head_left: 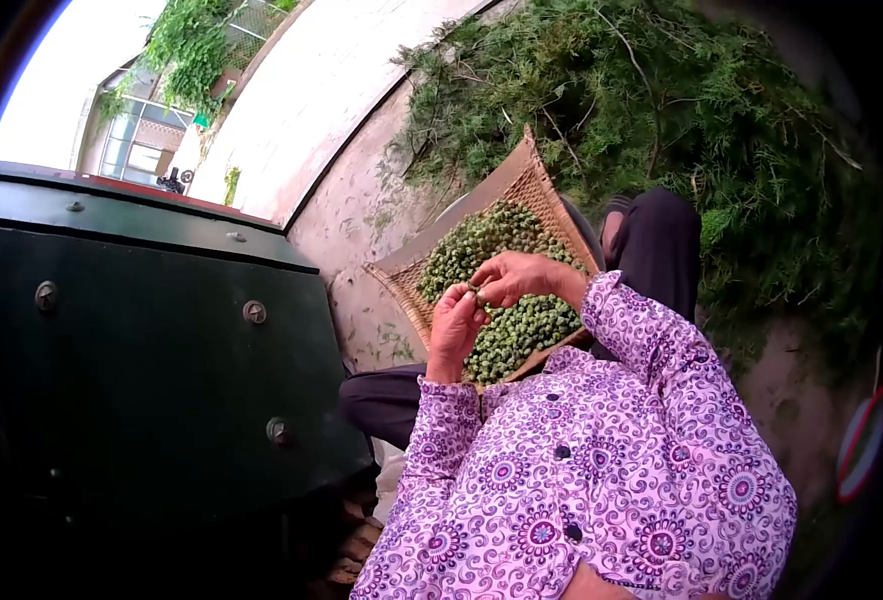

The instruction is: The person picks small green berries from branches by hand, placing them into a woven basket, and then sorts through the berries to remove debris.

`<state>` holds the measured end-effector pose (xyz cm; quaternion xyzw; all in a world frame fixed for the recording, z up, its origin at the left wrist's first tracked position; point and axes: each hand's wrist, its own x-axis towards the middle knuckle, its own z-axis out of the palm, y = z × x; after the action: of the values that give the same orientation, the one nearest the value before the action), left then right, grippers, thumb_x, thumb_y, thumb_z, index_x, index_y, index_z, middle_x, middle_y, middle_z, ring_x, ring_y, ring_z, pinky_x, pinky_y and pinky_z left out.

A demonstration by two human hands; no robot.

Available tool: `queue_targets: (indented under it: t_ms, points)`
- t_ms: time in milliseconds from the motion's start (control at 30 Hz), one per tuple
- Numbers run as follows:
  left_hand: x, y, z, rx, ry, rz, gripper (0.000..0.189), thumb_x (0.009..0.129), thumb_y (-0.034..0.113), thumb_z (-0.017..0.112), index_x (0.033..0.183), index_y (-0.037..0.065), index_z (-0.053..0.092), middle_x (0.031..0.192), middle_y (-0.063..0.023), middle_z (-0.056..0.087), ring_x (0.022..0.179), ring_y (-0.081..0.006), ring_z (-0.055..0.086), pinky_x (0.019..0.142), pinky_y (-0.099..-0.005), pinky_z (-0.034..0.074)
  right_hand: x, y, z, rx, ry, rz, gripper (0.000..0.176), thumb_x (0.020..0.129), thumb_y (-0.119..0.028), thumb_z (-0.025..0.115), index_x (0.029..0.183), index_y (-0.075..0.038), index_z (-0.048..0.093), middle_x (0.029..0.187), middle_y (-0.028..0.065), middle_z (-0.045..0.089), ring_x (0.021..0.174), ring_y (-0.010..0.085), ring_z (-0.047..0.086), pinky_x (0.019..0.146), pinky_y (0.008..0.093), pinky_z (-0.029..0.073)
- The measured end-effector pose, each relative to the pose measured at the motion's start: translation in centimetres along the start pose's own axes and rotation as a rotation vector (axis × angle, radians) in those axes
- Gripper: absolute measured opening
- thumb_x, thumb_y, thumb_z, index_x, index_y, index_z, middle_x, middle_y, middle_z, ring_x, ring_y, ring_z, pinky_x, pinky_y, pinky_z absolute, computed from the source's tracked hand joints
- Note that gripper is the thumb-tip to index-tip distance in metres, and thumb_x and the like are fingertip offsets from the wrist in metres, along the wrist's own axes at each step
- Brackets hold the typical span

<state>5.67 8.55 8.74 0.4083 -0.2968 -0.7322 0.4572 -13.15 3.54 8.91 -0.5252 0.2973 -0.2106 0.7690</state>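
**Fingertips met over a tray of green cones**

The left hand (454,328) and right hand (514,278) came together above the middle of a woven tray (402,290), fingers curled and nearly closed. Their tips pinched a small greenish piece (479,291), too small to identify; which hand bore more of the grip, I couldn't tell. Being so low over the tray, they probably let anything dropped land inside.

Small green conifer cones (510,335) covered the tray's floor, spreading from its near edge towards the pointed far corner. That near edge lay against the patterned shirt (582,450), between the bent left knee (382,398) and right knee (662,240), likely for easy reach. The raised sides seemed to keep the cones in.

Cut evergreen branches (602,100) were heaped on concrete ground (352,215) beyond the far corner. A dark green studded panel (152,370) stood to the left; farther off, leafy greenery (187,55) hung beside a building (147,140).
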Motion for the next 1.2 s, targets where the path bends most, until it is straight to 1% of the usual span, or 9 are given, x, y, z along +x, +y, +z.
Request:
queue_targets:
  t_ms: [267, 533, 600, 667, 733, 867, 933, 1100, 1200]
  points:
    - [-1.2, -0.6, -1.4, 0.027, 0.018, 0.106, 0.005, 0.089, 0.007, 0.052, 0.093, 0.006, 0.051, 0.073, -0.0038, 0.054, 0.056, -0.0112, 0.051, 0.055, -0.0275, 0.048, -1.1, 3.3, 1.3, 0.015, 0.151, -0.029, 0.022, 0.078, -0.013, 0.059, 0.095, 0.002, 0.06, 0.077, 0.0045, 0.062, 0.065, 0.0092, 0.06, 0.058, 0.0207, 0.049]
    - [-2.8, 5.5, -6.0, 0.597, 0.352, 0.409, 0.005, 0.081, 0.005, 0.055, 0.085, 0.002, 0.057, 0.067, 0.0005, 0.054, 0.05, -0.0078, 0.05, 0.046, -0.0223, 0.044, -2.8, 5.4, -1.1, -0.284, 0.389, -0.011, 0.039, 0.072, -0.005, 0.054, 0.109, 0.004, 0.058, 0.093, 0.0139, 0.065, 0.072, 0.0151, 0.062, 0.063, 0.0255, 0.051]
    - [-2.3, 7.7, -8.8, 1.018, 0.583, 0.481, 0.012, 0.075, 0.005, 0.057, 0.087, 0.002, 0.058, 0.07, -0.0027, 0.057, 0.055, -0.0131, 0.055, 0.052, -0.0268, 0.047, -2.3, 6.2, -1.4, -0.525, 0.321, -0.012, 0.041, 0.07, -0.013, 0.059, 0.109, 0.0, 0.061, 0.099, 0.0122, 0.065, 0.084, 0.019, 0.062, 0.078, 0.0301, 0.049]
    - [-3.7, 10.4, -9.6, 1.601, 0.789, 0.473, 0.025, 0.068, 0.006, 0.061, 0.092, 0.003, 0.058, 0.092, -0.0131, 0.059, 0.085, -0.026, 0.058, 0.074, -0.0363, 0.046, -2.4, 6.0, -0.5, -0.57, 0.292, 0.022, 0.04, 0.071, -0.017, 0.061, 0.107, 0.001, 0.062, 0.1, 0.0129, 0.065, 0.087, 0.021, 0.062, 0.08, 0.0314, 0.048]
    - [-4.7, 11.4, -10.1, 1.722, 0.898, 0.563, 0.035, 0.066, 0.011, 0.062, 0.1, 0.004, 0.057, 0.113, -0.0177, 0.05, 0.11, -0.0315, 0.046, 0.091, -0.0405, 0.036, -3.3, 4.5, 0.2, -0.518, 0.294, 0.092, 0.04, 0.071, -0.018, 0.061, 0.106, 0.001, 0.062, 0.099, 0.0132, 0.065, 0.087, 0.0209, 0.062, 0.08, 0.0313, 0.048]
    - [-4.4, 12.3, -9.8, 1.627, 0.937, 0.586, 0.048, 0.069, 0.021, 0.066, 0.112, 0.004, 0.054, 0.121, -0.02, 0.045, 0.116, -0.0344, 0.04, 0.096, -0.0431, 0.032, -2.4, 4.7, -2.9, -0.331, 0.4, 0.195, 0.039, 0.074, -0.02, 0.061, 0.107, 0.002, 0.061, 0.089, 0.0095, 0.065, 0.076, 0.0166, 0.06, 0.064, 0.0282, 0.05]
    - [-3.7, 12.3, -9.7, 1.591, 0.894, 0.588, 0.05, 0.07, 0.023, 0.067, 0.114, 0.004, 0.053, 0.124, -0.0222, 0.042, 0.117, -0.037, 0.039, 0.097, -0.0435, 0.031, -2.7, 3.1, -3.2, -0.338, 0.404, 0.23, 0.038, 0.078, -0.017, 0.06, 0.11, 0.004, 0.056, 0.097, 0.0076, 0.061, 0.08, 0.0146, 0.059, 0.068, 0.0269, 0.05]
    - [0.2, 12.4, -7.4, 1.502, 0.778, 0.667, 0.049, 0.071, 0.023, 0.067, 0.114, 0.004, 0.055, 0.127, -0.0241, 0.041, 0.119, -0.0379, 0.038, 0.099, -0.0435, 0.031, -0.8, 4.3, -4.9, -0.759, 0.386, 0.13, 0.032, 0.072, -0.018, 0.063, 0.097, 0.001, 0.064, 0.089, 0.0133, 0.066, 0.076, 0.0204, 0.063, 0.07, 0.0322, 0.051]
    - [2.4, 13.0, -6.6, 1.464, 0.713, 0.674, 0.046, 0.071, 0.024, 0.068, 0.112, 0.004, 0.057, 0.127, -0.0244, 0.043, 0.119, -0.0369, 0.04, 0.099, -0.0413, 0.033, 0.5, 5.8, -4.6, -0.686, 0.36, 0.116, 0.029, 0.07, -0.019, 0.064, 0.093, 0.0, 0.066, 0.085, 0.0129, 0.066, 0.075, 0.0212, 0.064, 0.07, 0.0323, 0.051]
